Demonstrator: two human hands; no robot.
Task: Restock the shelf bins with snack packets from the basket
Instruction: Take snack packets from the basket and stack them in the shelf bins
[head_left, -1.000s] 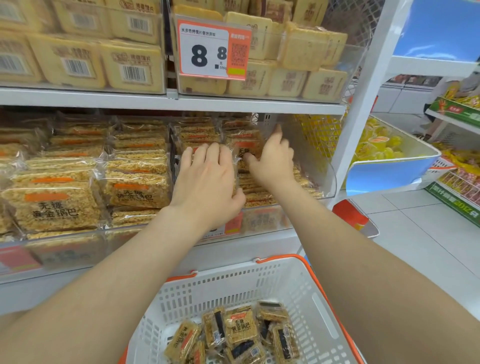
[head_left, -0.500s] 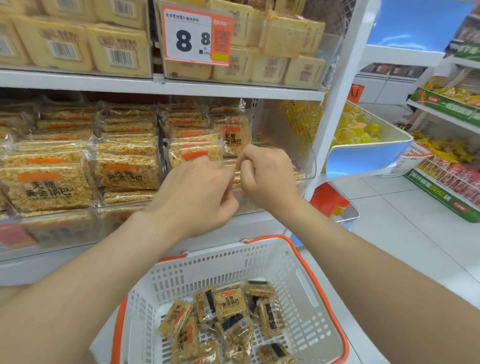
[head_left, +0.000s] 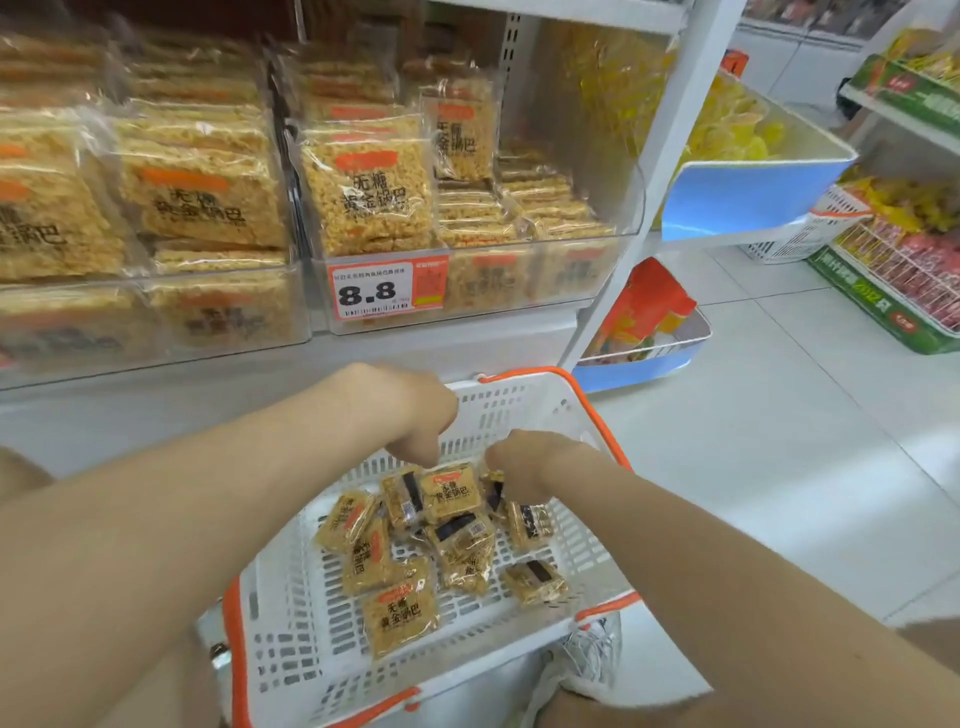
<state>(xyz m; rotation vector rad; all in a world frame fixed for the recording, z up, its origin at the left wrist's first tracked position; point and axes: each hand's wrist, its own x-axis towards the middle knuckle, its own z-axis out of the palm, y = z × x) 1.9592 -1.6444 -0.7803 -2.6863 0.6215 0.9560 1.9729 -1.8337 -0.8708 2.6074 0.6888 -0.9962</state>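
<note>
Poised over basket (head_left: 519, 410) — top packet (head_left: 451, 491) just below, crosswise between left hand (head_left: 405, 415) and right hand (head_left: 527, 462); grips hidden — cannot tell.

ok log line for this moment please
stage: hands in basket | left hand: over snack packets, grip unclear | right hand: same | shelf bin: right side stacked low

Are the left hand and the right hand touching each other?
Apart. The head view shows basket wall between the left hand and the right hand.
</note>
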